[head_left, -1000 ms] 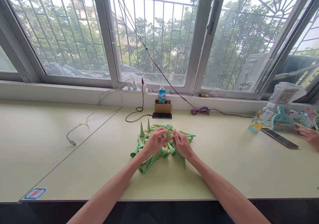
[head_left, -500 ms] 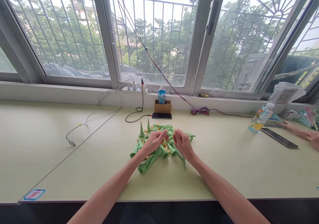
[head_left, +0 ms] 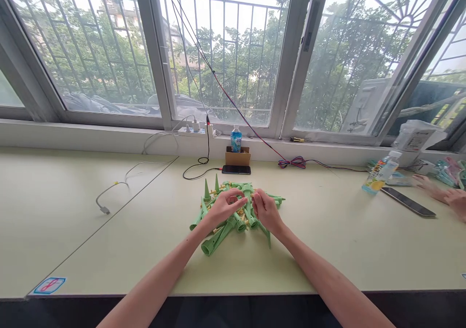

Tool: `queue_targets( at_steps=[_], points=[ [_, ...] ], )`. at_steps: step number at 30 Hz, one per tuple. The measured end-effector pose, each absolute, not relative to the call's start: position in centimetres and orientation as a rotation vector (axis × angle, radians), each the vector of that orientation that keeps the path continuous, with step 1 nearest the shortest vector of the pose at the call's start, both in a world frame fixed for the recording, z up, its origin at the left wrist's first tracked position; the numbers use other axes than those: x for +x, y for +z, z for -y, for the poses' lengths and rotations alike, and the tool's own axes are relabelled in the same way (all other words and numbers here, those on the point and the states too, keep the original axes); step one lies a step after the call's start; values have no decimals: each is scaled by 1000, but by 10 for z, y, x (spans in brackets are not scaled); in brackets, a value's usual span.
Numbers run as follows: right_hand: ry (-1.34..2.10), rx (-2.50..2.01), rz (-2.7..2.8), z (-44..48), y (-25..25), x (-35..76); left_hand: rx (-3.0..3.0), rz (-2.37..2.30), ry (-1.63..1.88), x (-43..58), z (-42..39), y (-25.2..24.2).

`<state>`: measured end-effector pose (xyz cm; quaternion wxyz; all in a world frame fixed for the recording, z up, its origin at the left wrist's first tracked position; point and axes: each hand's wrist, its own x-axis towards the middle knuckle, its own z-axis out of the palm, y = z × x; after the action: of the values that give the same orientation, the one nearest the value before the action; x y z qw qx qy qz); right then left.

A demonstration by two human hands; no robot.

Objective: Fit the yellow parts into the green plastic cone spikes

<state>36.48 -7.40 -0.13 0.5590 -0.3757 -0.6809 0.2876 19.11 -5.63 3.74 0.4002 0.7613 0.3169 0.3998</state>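
Note:
A pile of green plastic plant-watering spikes (head_left: 227,228) with yellow valve pegs lies on the table under both my hands. Between the hands one green watering spike (head_left: 248,198) is held with its wide cap up and its point down. My right hand (head_left: 265,207) is closed at its right side, pinching by the small yellow peg, which the fingers mostly hide. My left hand (head_left: 226,206) hovers at the left of this spike, thumb and fingers apart, with nothing in it. Two spikes stand point-up at the pile's back left.
Behind the pile a phone (head_left: 236,169) lies before a small cardboard box (head_left: 237,158) and a blue-labelled bottle (head_left: 236,139). Cables (head_left: 292,162) run along the back. At right are a drink bottle (head_left: 380,173), another phone (head_left: 407,201) and another person's hands (head_left: 455,200).
My left hand has opened its pinch and drawn slightly left. The spike between the hands has turned from cap toward me to upright. The other person's hands have shifted.

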Motion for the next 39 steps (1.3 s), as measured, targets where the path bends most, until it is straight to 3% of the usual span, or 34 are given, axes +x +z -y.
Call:
queue_targets(
  at_steps=[18,31,39],
  points=[
    [666,-972,1551,75,2,362,2128,-667,1158,193,50,19],
    [537,-989,1516,75,0,362,1918,-871,1226,196,54,28],
    [483,-962,1627,78,3,363,1711,-806,858,194,48,27]
  ],
)
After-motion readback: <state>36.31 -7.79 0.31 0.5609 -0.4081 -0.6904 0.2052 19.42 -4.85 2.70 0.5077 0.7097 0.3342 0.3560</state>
